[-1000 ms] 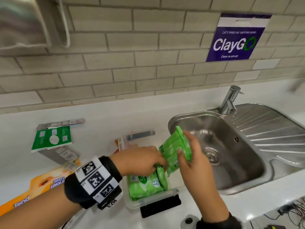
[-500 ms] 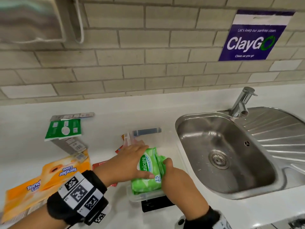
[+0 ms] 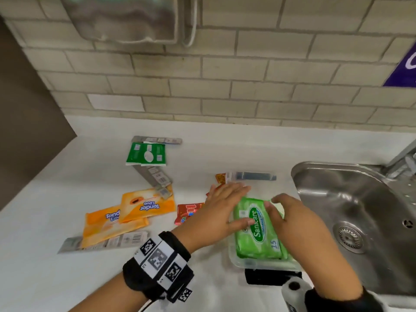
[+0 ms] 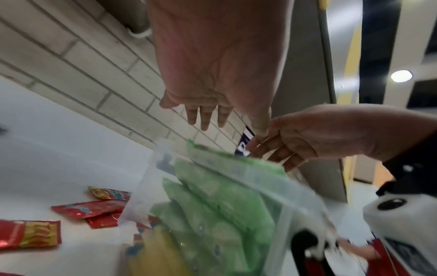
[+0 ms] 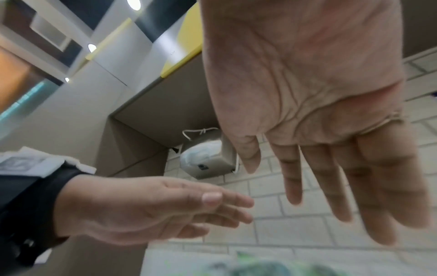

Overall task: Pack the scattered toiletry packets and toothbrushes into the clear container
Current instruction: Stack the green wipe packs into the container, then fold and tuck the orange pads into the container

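Note:
A clear container (image 3: pixel 258 264) stands on the white counter beside the sink. A green Sanicare wipes pack (image 3: pixel 258 230) lies flat on top inside it, and more green packs (image 4: pixel 212 196) show through its wall. My left hand (image 3: pixel 225 206) reaches over the container's left side with fingers straight and the thumb resting on the pack. My right hand (image 3: pixel 286 215) touches the pack's right edge with its fingertips. Both palms, the left hand (image 4: pixel 205 115) and the right hand (image 5: pixel 331 186), show straight fingers that hold nothing. Still scattered are two orange Tender Love packets (image 3: pixel 146 206), a green packet (image 3: pixel 146 153), grey toothbrush packs (image 3: pixel 155 176) and red sachets (image 3: pixel 189 212).
The steel sink (image 3: pixel 360 221) lies right of the container, its faucet (image 3: pixel 403 163) at the back. A clear lid with a blue-grey strip (image 3: pixel 254 176) sits behind the container, a black object (image 3: pixel 265 276) in front. Another toothbrush pack (image 3: pixel 101 243) lies near the front left.
A second ago my right hand held a green pack above the container. The pack went down into it, and both hands now lie flat on the packs. The view swung left.

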Demonstrator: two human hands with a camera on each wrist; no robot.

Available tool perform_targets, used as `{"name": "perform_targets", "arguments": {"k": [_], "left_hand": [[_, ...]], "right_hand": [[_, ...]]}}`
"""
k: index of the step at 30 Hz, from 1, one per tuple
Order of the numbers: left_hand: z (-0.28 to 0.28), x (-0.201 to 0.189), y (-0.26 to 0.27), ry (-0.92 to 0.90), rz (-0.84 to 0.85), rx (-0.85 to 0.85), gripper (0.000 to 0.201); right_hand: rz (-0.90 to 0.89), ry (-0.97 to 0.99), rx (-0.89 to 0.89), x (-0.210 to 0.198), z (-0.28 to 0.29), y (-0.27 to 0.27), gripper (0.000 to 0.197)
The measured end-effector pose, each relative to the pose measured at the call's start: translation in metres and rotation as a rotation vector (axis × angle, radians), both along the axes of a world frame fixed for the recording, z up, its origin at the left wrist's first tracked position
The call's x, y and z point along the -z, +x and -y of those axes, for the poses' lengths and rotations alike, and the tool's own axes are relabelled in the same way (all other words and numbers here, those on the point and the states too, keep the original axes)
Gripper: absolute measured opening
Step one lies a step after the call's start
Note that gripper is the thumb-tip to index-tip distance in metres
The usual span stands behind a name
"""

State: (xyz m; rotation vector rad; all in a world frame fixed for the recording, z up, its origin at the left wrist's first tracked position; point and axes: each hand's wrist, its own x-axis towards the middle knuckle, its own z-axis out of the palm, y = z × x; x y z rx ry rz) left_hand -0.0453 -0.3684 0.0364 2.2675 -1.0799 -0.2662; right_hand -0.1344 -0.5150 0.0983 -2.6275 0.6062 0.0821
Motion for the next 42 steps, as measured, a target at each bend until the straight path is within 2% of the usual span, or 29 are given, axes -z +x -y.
{"name": "perform_targets", "arguments": {"k": [3,6,8,12,16,19,21,23,26,29,31,34,36,39,42], "left_hand": [[-0.042,-0.005,0.010,-0.140,-0.039,-0.129,0.049],[-0.097,0.004,0.024,-0.166,-0.070,-0.285,0.038],[-0.132,0.016,0.034,-0.170,-0.109,-0.371,0.031],[-0.192,0.037,0.044,-0.145,-0.167,-0.483,0.020],[-0.236,0.056,0.046,-0.142,-0.208,-0.552,0.037],[-0.259,0.070,0.048,-0.066,-0.229,-0.588,0.033],[-0.273,0.079,0.051,-0.031,-0.216,-0.634,0.031],[-0.284,0.088,0.056,0.021,-0.190,-0.764,0.031],[-0.293,0.099,0.062,0.161,-0.271,-0.978,0.064],[-0.284,0.103,0.066,0.329,-0.311,-0.986,0.092],[-0.278,0.104,0.068,0.314,-0.327,-0.973,0.100],[-0.275,0.106,0.074,0.101,-0.360,-1.000,0.100],[-0.275,0.098,0.078,-0.051,-0.339,-1.037,0.092],[-0.275,0.075,0.085,-0.196,-0.265,-1.089,0.066],[-0.270,0.038,0.089,-0.321,-0.234,-1.017,0.018]], "right_hand": [[0.202,0.102,-0.102,-0.018,-0.033,0.013,0.028],[0.295,0.161,-0.238,-0.013,-0.076,0.035,0.026],[0.250,0.152,-0.328,0.003,-0.107,0.053,0.028],[0.020,0.090,-0.450,0.061,-0.154,0.089,0.034],[-0.060,0.034,-0.550,0.115,-0.183,0.121,0.051],[-0.075,0.013,-0.629,0.142,-0.197,0.142,0.072],[-0.086,-0.010,-0.668,0.156,-0.205,0.150,0.075],[-0.064,-0.067,-0.662,0.168,-0.214,0.155,0.072],[-0.064,-0.241,-0.642,0.170,-0.227,0.159,0.064],[-0.056,-0.297,-0.659,0.163,-0.231,0.166,0.056],[-0.032,-0.210,-0.631,0.154,-0.225,0.169,0.050],[0.067,0.036,-0.459,0.128,-0.212,0.162,0.039],[0.185,0.204,-0.339,0.106,-0.199,0.149,0.031],[0.414,0.497,-0.172,0.068,-0.176,0.124,0.020],[0.650,0.818,-0.018,0.026,-0.142,0.093,0.024]]}}
